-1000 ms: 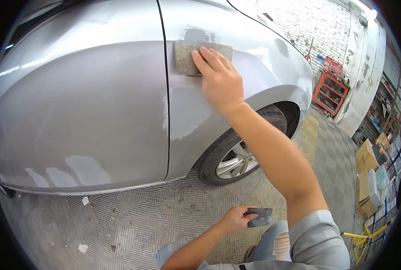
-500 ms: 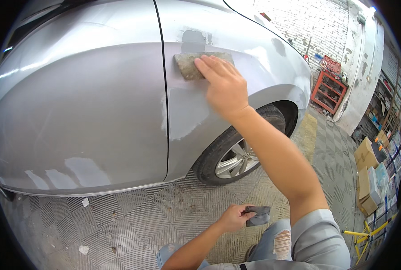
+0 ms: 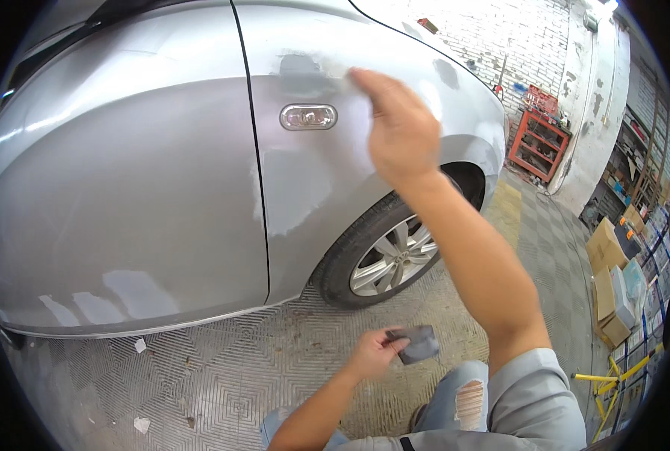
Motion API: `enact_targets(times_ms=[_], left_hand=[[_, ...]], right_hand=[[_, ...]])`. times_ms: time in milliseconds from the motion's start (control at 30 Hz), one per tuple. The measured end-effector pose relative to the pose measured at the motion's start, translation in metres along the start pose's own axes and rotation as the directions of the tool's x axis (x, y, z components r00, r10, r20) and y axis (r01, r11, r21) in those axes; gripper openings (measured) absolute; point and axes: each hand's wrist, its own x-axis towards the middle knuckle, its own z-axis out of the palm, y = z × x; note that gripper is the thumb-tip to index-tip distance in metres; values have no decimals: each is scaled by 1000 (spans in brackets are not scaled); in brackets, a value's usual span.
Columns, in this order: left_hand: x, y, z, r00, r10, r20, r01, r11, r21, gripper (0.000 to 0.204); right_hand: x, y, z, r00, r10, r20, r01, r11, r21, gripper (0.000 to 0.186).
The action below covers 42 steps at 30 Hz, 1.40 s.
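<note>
My right hand [image 3: 404, 135] is raised at the silver car's front fender [image 3: 350, 158], its fingers blurred and bent. A thin pale edge shows at its fingertips, matching the flat grey-brown pad it held before; the rest is hidden behind the hand. Left of the fingertips lies a dull grey patch [image 3: 300, 66] with a smeared border. Below that is an oval clear side lamp [image 3: 309, 116], and lower still a larger pale grey patch [image 3: 297, 188]. My left hand [image 3: 372, 355], low above the floor, pinches a thin dark grey rectangular sheet [image 3: 419, 343] between thumb and fingers.
The front wheel [image 3: 388, 263] stands beneath the fender, and the door [image 3: 139, 188] spans the left. White scraps [image 3: 141, 425] lie on the patterned floor [image 3: 222, 376]. To the right are a red rack [image 3: 539, 146], cardboard boxes [image 3: 609, 248] and a yellow metal frame [image 3: 613, 383].
My right hand has lifted and shifted right, uncovering the side lamp; the pad has turned nearly out of sight. My left hand with the dark sheet has moved slightly left and up.
</note>
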Motion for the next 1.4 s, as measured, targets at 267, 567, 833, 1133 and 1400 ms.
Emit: enact_targets(times_ms=[267, 567, 833, 1133, 1400], left_hand=[[7, 29, -27, 836, 269, -477, -512, 694, -506, 26], [5, 47, -41, 747, 318, -584, -589, 724, -359, 23], [12, 37, -48, 846, 195, -496, -463, 729, -503, 21], [13, -1, -31, 977, 106, -187, -177, 891, -418, 16], [10, 1, -34, 974, 80, -211, -172, 868, -466, 15]], right_hand=[[-106, 8, -104, 525, 488, 697, -850, 273, 450, 20], [-127, -14, -131, 277, 198, 940, -539, 842, -19, 22], [-31, 15, -100, 896, 173, 409, -111, 979, -172, 22], [72, 9, 22, 938, -43, 344, 121, 971, -207, 35], [72, 3, 34, 933, -38, 357, 123, 968, -218, 40]])
